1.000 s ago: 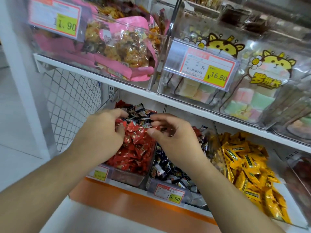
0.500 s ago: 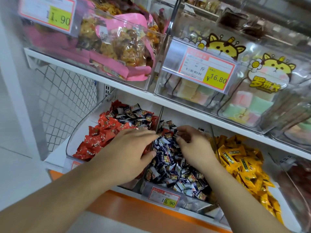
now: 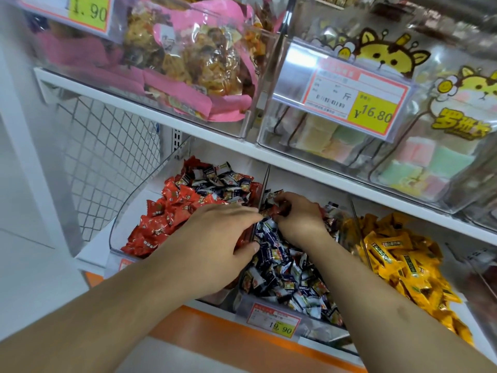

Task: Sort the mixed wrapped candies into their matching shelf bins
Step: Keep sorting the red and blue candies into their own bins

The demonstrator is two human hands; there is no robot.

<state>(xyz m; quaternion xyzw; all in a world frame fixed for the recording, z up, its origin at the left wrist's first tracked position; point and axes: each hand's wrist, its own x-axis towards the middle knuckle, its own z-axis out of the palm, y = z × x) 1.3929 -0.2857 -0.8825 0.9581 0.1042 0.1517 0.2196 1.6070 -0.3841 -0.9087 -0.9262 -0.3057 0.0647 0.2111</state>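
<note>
The right hand (image 3: 298, 216) pinches a red candy (image 3: 277, 210) at the back of the blue-candy bin (image 3: 271, 309); its red bin (image 3: 139, 211) lies left, across the divider (image 3: 262, 192). The left hand (image 3: 215, 238), loosely curled, holding uncertain, sits nearer.

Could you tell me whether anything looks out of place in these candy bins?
Yes: a cluster of dark blue candies lies on top of the red candies at the back of the left bin, though their own kind fills the middle bin.
</note>
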